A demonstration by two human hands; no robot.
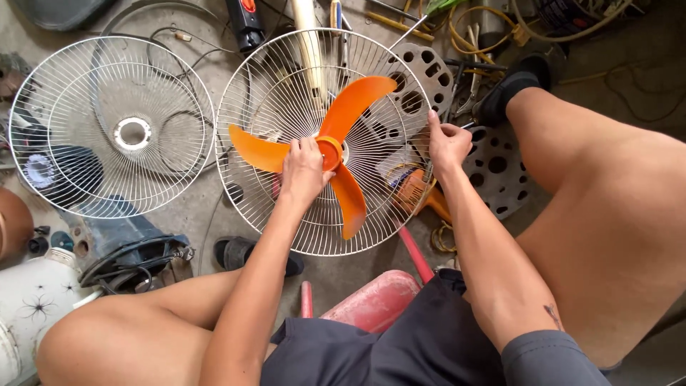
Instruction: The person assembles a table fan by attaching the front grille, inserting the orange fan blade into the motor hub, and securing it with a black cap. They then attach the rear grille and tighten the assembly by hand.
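An orange three-bladed fan blade [348, 109] sits in a round white wire fan guard [271, 93] in front of me. My left hand [304, 170] is closed over the blade's hub at the middle. My right hand [448, 141] grips the guard's right rim, fingers pinched on the wire. A second white wire guard [107, 129] with a ring centre lies on the floor to the left, apart from both hands.
Perforated grey discs [496, 171] lie behind the guard at right. Cables, tools and an orange-handled tool [418, 191] crowd the floor. A dark motor housing [132, 246] and a white casing [32, 300] sit at left. A red stool [375, 300] is under me.
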